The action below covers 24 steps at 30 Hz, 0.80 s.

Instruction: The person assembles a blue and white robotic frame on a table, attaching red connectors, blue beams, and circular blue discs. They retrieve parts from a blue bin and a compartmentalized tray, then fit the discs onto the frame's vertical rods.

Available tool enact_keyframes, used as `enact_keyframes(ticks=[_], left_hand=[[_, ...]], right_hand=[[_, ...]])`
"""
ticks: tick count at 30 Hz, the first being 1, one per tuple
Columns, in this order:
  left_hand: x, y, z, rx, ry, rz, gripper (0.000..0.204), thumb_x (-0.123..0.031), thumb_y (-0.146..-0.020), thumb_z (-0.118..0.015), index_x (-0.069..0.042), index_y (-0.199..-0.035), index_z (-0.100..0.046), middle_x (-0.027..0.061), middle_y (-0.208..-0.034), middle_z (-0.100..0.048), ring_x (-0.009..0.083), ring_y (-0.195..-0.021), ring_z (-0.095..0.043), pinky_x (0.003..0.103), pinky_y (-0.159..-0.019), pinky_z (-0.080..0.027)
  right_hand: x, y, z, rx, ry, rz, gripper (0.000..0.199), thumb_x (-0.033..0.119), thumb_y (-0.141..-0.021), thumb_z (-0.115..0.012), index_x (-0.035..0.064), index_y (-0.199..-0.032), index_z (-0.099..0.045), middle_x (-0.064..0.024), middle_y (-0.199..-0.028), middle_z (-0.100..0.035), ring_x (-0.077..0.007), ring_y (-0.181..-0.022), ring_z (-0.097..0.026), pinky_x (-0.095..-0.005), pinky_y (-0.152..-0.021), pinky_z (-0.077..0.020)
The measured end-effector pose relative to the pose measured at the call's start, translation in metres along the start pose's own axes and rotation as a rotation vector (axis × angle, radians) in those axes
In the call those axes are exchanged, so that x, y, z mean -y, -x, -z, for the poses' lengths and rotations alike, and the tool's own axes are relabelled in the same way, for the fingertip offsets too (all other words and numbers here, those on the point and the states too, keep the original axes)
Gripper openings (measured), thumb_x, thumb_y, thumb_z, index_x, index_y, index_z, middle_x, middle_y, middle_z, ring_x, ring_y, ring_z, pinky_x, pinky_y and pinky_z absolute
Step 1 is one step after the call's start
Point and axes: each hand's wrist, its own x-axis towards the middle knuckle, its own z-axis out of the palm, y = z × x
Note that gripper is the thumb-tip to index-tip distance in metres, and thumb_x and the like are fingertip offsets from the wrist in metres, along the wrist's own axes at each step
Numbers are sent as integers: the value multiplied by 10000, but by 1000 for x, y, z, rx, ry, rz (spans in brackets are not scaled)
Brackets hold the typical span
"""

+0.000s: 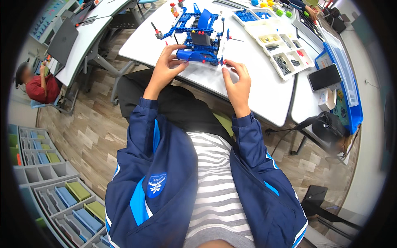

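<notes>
A blue building-brick model [198, 39] with beams, curved panels, red pegs and a grey block in its middle stands on the white table in front of me. My left hand [166, 68] grips its near left corner, thumb and fingers around a blue curved panel [189, 55]. At the near right corner, my right hand [238, 80] has its index fingertip against a red peg [224, 62], the thumb just below. A small brick figure [174, 10] sits at the model's far left. The model hides the tips of some left-hand fingers.
White sorting trays [264, 35] of small parts lie right of the model on the white table [256, 93]. Beyond them are a black phone [324, 77], a blue bin [355, 111] and a black bag [326, 126]. A seated person [43, 84] is far left; another person's hand [311, 12] shows at top right.
</notes>
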Motion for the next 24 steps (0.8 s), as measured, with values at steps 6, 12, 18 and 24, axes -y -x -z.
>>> enact_keyframes(ticks=[6,12,18,24], left_hand=[[21,6,4,-91,167,54,520,13,-918,-659,40,-1397,-458,122,-1347,-531,219,-1211,-574,332,-1019,-481],[34,-16,19,28,-33,88,438,-36,-980,-584,47,-1399,-491,116,-1260,-629,181,-1147,-610,303,-1001,-473],[41,-17,15,-118,58,84,264,-67,-976,-607,50,-1213,-620,112,-1090,-708,173,-993,-688,294,-880,-537],[41,-18,7,-208,106,87,223,-77,-956,-634,44,-1143,-651,94,-1002,-723,172,-879,-717,273,-761,-551]], right_hand=[[13,16,-11,-3,-99,49,144,22,-876,-665,19,-1010,-719,-122,-901,-692,-226,-759,-666,-317,-703,-514],[31,38,-32,88,-199,92,185,3,-842,-731,-7,-1027,-729,-102,-883,-681,-160,-759,-656,-277,-678,-535],[37,44,-41,235,-257,4,469,32,-831,-733,30,-1284,-611,-132,-1009,-682,-240,-891,-677,-332,-771,-547],[40,39,-20,280,-242,-9,288,11,-871,-707,19,-1158,-680,-97,-974,-686,-155,-868,-680,-271,-709,-550]])
